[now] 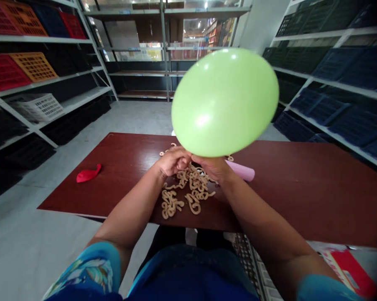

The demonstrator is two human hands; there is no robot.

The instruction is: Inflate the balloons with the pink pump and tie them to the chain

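Observation:
A large light green balloon [225,102], blown up, rises above the table in front of me. Both my hands meet under its lower end, where the neck would be. My left hand [176,161] is closed, its fingertips pinching at that spot. My right hand [212,167] is closed there too, partly covered by the balloon. The neck itself is hidden among the fingers. Below my hands lies a heap of tan, curled, worm-like pieces [172,202]. A pink cylinder [243,171] sticks out beside my right wrist.
A limp red balloon [88,173] lies at the left of the dark red-brown table [301,188]. Shelves with crates, such as a white crate [46,106], line both sides. A metal rack [138,73] stands at the back. A red and white packet [351,269] is at the lower right.

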